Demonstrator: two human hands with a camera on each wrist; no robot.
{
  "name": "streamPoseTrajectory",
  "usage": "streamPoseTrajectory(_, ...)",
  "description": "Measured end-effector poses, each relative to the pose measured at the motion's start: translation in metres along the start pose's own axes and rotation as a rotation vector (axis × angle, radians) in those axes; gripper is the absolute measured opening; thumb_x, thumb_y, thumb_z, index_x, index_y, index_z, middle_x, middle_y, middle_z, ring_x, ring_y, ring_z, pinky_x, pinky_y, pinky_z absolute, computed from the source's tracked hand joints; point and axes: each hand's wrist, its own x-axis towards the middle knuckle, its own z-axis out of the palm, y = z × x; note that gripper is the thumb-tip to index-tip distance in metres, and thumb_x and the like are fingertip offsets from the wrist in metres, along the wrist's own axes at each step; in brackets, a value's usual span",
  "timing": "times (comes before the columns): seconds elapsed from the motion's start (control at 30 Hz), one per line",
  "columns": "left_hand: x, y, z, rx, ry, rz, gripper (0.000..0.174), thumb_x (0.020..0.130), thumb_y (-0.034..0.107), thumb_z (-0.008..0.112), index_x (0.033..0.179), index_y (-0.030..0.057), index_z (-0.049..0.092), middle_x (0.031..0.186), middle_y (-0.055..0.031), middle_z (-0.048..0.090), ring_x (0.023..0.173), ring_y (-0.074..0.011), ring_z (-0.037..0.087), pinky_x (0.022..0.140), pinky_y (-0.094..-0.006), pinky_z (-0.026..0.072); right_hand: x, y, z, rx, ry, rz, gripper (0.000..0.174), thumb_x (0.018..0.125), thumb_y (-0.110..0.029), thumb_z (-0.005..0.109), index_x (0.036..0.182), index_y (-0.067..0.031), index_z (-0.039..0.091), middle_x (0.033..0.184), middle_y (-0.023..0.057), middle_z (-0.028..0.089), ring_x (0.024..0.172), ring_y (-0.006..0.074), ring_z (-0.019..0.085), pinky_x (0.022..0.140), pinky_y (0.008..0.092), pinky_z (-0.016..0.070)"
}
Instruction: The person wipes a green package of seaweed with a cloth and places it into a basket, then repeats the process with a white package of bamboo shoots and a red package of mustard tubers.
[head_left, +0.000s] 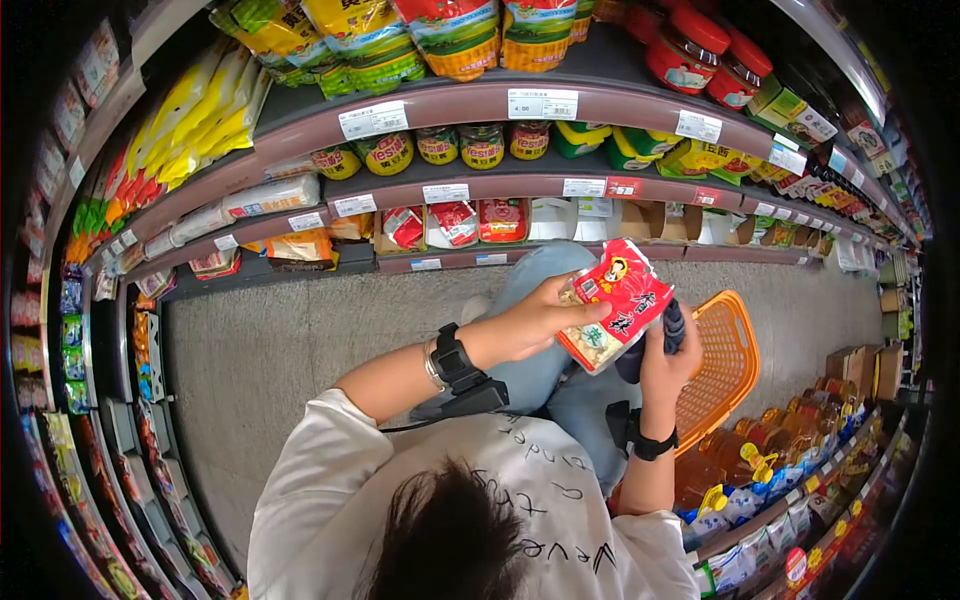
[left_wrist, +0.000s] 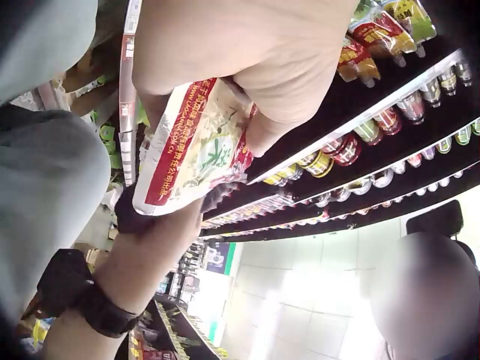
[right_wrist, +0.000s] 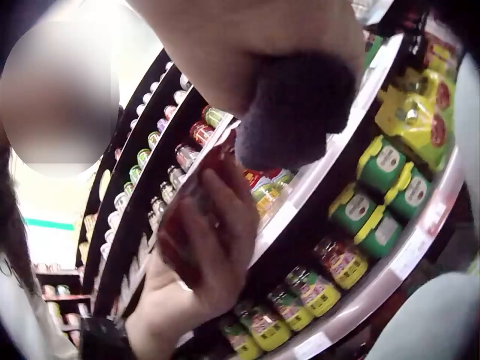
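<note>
A red-and-clear plastic food packet (head_left: 625, 300) with a pale, lumpy filling is held up in front of the body. My left hand (head_left: 530, 325) grips its left side, thumb across the front. In the left wrist view, the hand (left_wrist: 247, 52) holds the packet (left_wrist: 199, 146) by its upper part. The right wrist view shows the left fingers (right_wrist: 217, 217) spread over the packet's dark red back. At the packet's right edge, my right hand (head_left: 670, 365) holds a bunched dark navy cloth (head_left: 674, 325), also seen as a dark bundle (right_wrist: 296, 112) under that hand.
An orange basket (head_left: 722, 350) stands on the floor to the right. Beyond it are large oil bottles (head_left: 735, 455). Shelves ahead carry jars (head_left: 388, 152), pouches (head_left: 450, 35) and red packets (head_left: 502, 220). More shelving (head_left: 130, 470) lines the left. Bent knees (head_left: 545, 275) are below the hands.
</note>
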Motion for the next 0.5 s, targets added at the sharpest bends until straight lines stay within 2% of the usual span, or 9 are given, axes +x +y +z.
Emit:
streamPoseTrajectory(0.07,0.000,0.001,0.000,0.011,-0.014,0.011,0.038,0.090,0.014,0.066,0.123,0.0040,0.050,0.117,-0.0055,0.062,0.105,-0.0118,0.061,0.091,-0.0300,0.0496,-0.005,-0.001,0.003,0.079,-0.042,0.011,0.021,0.088,-0.012,0.064,0.102,0.0034,0.061,0.088,0.0035,0.060,0.081,0.0106,0.054,0.077,0.0260,0.0444)
streamPoseTrajectory(0.23,0.000,-0.003,-0.004,0.051,0.015,0.017,0.041,0.090,0.012,0.066,0.126,0.0030,0.050,0.117,-0.0054,0.062,0.105,-0.0117,0.061,0.092,-0.0300,0.0491,0.000,0.002,-0.004,0.072,0.117,0.134,0.021,0.091,-0.014,0.064,0.102,0.0026,0.061,0.092,0.0031,0.062,0.082,0.0091,0.055,0.077,0.0243,0.0450)
streamPoseTrajectory(0.3,-0.002,-0.003,-0.006,0.072,0.036,0.012,0.043,0.089,0.011,0.067,0.128,0.0025,0.049,0.117,-0.0053,0.062,0.105,-0.0116,0.061,0.092,-0.0300,0.0489,0.004,0.002,-0.009,0.095,0.233,0.126,0.020,0.090,-0.011,0.066,0.104,0.0016,0.062,0.095,0.0036,0.065,0.084,0.0103,0.059,0.078,0.0252,0.0463)
streamPoseTrajectory(0.37,-0.002,-0.003,-0.008,0.076,0.053,-0.024,0.052,0.089,0.009,0.067,0.134,0.0024,0.043,0.122,-0.0066,0.059,0.109,-0.0131,0.059,0.094,-0.0311,0.0479,0.010,-0.020,-0.008,0.101,0.232,0.018,0.021,0.087,-0.008,0.067,0.105,0.0014,0.061,0.097,0.0053,0.064,0.087,0.0134,0.059,0.080,0.0276,0.0468)
streamPoseTrajectory(0.43,-0.002,-0.007,-0.011,0.089,0.063,-0.052,0.058,0.088,0.008,0.067,0.138,0.0032,0.038,0.127,-0.0080,0.056,0.112,-0.0152,0.057,0.097,-0.0328,0.0469,0.010,-0.017,-0.004,-0.175,0.244,-0.166,0.024,0.082,-0.004,0.069,0.104,0.0011,0.060,0.099,0.0098,0.064,0.089,0.0195,0.060,0.081,0.0311,0.0471)
streamPoseTrajectory(0.47,-0.001,-0.009,-0.011,0.095,0.070,-0.064,0.061,0.088,0.008,0.067,0.140,0.0036,0.035,0.129,-0.0087,0.054,0.114,-0.0162,0.056,0.098,-0.0337,0.0464,0.010,-0.021,-0.001,-0.292,0.170,-0.287,0.029,0.076,0.000,0.071,0.103,0.0000,0.060,0.099,0.0143,0.063,0.090,0.0271,0.061,0.082,0.0349,0.0475)
streamPoseTrajectory(0.5,0.000,-0.011,-0.011,0.113,0.069,-0.042,0.060,0.089,0.008,0.066,0.140,0.0041,0.035,0.128,-0.0078,0.054,0.114,-0.0153,0.056,0.097,-0.0330,0.0465,0.010,-0.024,0.006,-0.287,0.105,-0.386,0.037,0.066,0.005,0.071,0.102,-0.0010,0.060,0.099,0.0158,0.063,0.090,0.0315,0.061,0.081,0.0369,0.0483)
